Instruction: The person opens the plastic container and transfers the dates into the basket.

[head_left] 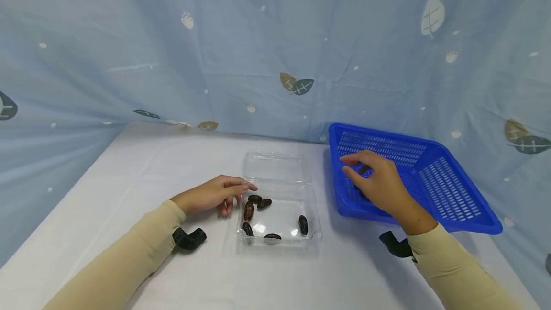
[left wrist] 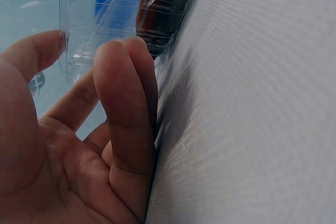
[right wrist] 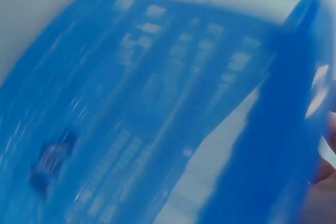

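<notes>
Across the white table [head_left: 258, 281], a clear box [head_left: 284, 212] sits near the middle, its lid [head_left: 275, 166] folded back flat towards the curtain [head_left: 241, 37]. Six dark dates [head_left: 248, 211] lie in it: four along the left side, one at the near edge, one over to the right. The left hand [head_left: 217, 195] is at the box's left wall, loosely bent and gripping no date; its forefinger reaches over the rim and hides a little of that corner.

To the right stands a blue basket [head_left: 404, 149], tilted in outline and close to the curtain. The right hand [head_left: 380, 181] is over its left side, thumb and forefinger curved with their tips parted; a dark patch shows in the gap, too small to name. This hand blocks much of the basket's near left part. Both sleeves [head_left: 116, 264] are beige, with a black fitting [head_left: 189, 239] at each wrist. Pale and dark leaves and paw prints pattern the curtain.

From the left wrist, one date shows reddish brown through the ribbed wall, with curled fingers just beside it and basket blue beyond. The right wrist view is blurred, yet it shows a dark lump [right wrist: 52, 161] inside the basket that the head view mostly hides, and fingers at the right edge.
</notes>
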Available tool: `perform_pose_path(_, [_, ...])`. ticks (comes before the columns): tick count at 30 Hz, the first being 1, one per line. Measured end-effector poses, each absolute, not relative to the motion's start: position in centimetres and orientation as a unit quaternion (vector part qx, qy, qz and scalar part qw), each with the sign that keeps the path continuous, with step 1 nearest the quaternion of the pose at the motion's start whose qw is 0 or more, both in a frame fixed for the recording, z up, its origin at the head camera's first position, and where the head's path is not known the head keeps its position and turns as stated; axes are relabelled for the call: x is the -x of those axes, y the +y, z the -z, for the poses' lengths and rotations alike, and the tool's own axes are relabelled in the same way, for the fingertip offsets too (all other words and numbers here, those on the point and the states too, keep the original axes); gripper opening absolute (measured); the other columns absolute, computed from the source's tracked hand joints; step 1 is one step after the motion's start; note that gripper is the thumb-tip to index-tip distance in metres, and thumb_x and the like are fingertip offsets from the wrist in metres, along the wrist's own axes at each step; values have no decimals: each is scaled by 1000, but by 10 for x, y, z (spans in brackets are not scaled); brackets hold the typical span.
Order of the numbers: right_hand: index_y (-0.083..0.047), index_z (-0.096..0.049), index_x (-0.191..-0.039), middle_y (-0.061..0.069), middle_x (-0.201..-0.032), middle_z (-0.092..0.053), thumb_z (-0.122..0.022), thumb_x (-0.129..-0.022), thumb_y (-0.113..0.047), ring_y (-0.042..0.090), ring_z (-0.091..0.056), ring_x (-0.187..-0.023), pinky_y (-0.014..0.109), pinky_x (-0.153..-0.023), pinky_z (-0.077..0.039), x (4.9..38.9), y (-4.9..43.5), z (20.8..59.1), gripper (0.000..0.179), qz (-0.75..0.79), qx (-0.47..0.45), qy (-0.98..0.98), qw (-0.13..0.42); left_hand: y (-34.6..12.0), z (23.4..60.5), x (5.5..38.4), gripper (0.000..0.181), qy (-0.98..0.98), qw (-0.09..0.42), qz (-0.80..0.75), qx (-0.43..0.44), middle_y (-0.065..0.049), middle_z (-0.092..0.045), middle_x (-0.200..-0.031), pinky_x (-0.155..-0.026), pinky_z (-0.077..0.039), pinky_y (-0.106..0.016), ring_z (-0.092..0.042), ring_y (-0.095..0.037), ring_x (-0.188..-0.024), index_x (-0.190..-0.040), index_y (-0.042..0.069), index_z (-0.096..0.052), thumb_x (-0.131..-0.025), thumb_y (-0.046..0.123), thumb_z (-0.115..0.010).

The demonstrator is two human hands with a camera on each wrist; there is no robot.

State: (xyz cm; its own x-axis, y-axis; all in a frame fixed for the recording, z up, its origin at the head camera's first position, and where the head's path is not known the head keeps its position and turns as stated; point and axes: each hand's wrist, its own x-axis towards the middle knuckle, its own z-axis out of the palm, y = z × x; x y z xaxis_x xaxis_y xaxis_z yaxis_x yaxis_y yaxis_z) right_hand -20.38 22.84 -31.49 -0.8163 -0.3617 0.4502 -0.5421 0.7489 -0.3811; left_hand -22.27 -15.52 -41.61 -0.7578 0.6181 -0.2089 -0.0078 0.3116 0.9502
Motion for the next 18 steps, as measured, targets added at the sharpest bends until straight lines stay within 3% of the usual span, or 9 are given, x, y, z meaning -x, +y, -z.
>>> perform_pose_path(4, [-9, -76, -108, 3, -96, -70, -76, -86, 1, 10, -62, -82, 16, -67, -53, 188, 207, 316, 24, -310, -274, -888, 198, -154, 415, 224, 42, 762, 280, -549, -200, -9, -58, -94, -56, -52, -24, -56, -13, -57, -139, 20, -60, -105, 43, -49])
perform_pose_path(12, [-12, -76, -109, -1, -102, -73, -76, -85, 2, 10, -61, -86, 23, -73, -54, 171, 170, 332, 28, -379, -326, -848, 177, -153, 417, 223, 42, 760, 286, -550, -195, -8, -59, -95, -55, -52, -24, -56, -13, -57, -139, 21, -59, -105, 43, -49])
perform_pose_path(18, [-12, -76, -109, 0, -100, -74, -75, -88, -2, 11, -63, -90, 26, -75, -56, 168, 142, 343, 24, -407, -341, -837, 133, -154, 417, 222, 42, 765, 283, -545, -194, -9, -59, -95, -56, -53, -25, -57, -14, -57, -138, 22, -61, -104, 44, -50])
